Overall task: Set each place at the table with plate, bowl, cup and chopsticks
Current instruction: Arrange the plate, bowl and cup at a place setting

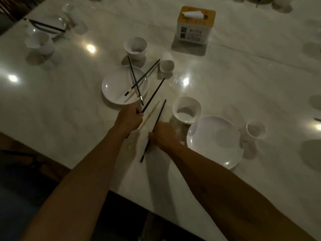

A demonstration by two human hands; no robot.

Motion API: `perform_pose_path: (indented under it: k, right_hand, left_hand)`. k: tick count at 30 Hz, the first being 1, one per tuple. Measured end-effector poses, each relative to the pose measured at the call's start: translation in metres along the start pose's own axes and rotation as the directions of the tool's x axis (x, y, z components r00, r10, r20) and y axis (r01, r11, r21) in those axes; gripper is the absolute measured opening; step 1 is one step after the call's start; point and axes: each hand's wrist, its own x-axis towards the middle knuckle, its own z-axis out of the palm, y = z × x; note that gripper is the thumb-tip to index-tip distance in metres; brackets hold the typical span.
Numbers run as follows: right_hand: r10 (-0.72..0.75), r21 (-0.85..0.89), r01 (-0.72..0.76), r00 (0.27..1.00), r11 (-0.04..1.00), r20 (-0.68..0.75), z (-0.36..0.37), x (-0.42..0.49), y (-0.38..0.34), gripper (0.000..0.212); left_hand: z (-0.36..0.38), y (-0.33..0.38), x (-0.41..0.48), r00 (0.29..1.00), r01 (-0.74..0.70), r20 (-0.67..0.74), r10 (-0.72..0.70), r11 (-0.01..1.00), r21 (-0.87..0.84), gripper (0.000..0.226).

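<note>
Lower centre of frame: right hand (163,134) has its fingers curled round one black chopstick (160,112), gripped near the middle. Its long axis is steep, lower-left to upper-right; the far tip points at the frame's upper centre and the near end sits low by the table (69,110). Cannot tell if that end touches.

Just left and a bit higher, left hand (130,119) is closed on the butt of a second chopstick (153,94). It lies on roughly the same diagonal with its tip further up-right, and is offset from the first, so the two are near-parallel but not paired.

Step in hand, my guess: pairing this set for the near place. To do it well, bring both sticks into one hand, level the ends, then lay them side by side just beside the near plate (215,141) at lower right. Keep the tips away from the table edge, and don't swing into the deep bowl (187,109) that touches or overlaps the plate's upper-left rim. A small cup (256,129) stands right of the plate.

Mid frame: the far plate (114,87) carries two crossed chopsticks (136,84) in an X; they probably need straightening. Behind it stands an upright bowl (135,47), with a tipped cup (166,64) on its side to the right.

Upper right: tissue box (196,25). Upper left: another setting (45,26), dim.
</note>
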Motion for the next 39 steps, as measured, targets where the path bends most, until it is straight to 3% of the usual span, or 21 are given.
perform_pose_path:
  k: [5,9,14,18,23,28,33,39]
  right_hand:
    - [0.084,0.077,-0.084,0.996,0.994,0.001,0.011,-0.006,-0.002,0.020]
    - [0.066,0.177,-0.062,0.998,0.982,-0.017,0.004,-0.018,-0.002,0.019]
    - [0.037,0.217,0.050,0.924,0.975,-0.380,-0.036,-0.052,0.016,0.026]
    - [0.178,0.281,-0.040,0.857,0.959,-0.484,-0.064,-0.072,0.068,0.031]
    - [0.377,0.360,-0.244,0.850,0.901,-0.368,-0.069,-0.091,0.134,0.027]
    - [0.450,0.302,-0.377,0.864,0.875,-0.225,-0.060,-0.098,0.174,0.020]
    - [0.449,0.287,-0.388,0.873,0.876,-0.190,-0.057,-0.091,0.185,0.017]
    - [0.394,0.271,-0.325,0.882,0.906,-0.259,-0.059,-0.087,0.191,0.018]
  left_hand:
    - [0.000,-0.020,-0.027,0.997,0.082,-0.004,-0.082,0.997,0.004,0.017]
    - [0.000,-0.022,-0.038,0.996,0.091,-0.010,-0.092,0.994,-0.053,0.021]
    - [0.014,0.010,-0.058,0.998,0.027,0.064,-0.007,0.948,-0.317,0.017]
    - [0.052,0.055,-0.081,0.984,0.007,0.162,0.069,0.904,-0.428,0.012]
    - [0.113,0.095,-0.109,0.942,0.022,0.311,0.128,0.899,-0.437,0.012]
    - [0.147,0.105,-0.117,0.926,0.072,0.366,0.094,0.907,-0.416,0.014]
    - [0.156,0.116,-0.106,0.923,0.040,0.377,0.074,0.957,-0.287,0.013]
    - [0.161,0.126,-0.094,0.914,0.030,0.401,0.062,0.975,-0.219,0.013]
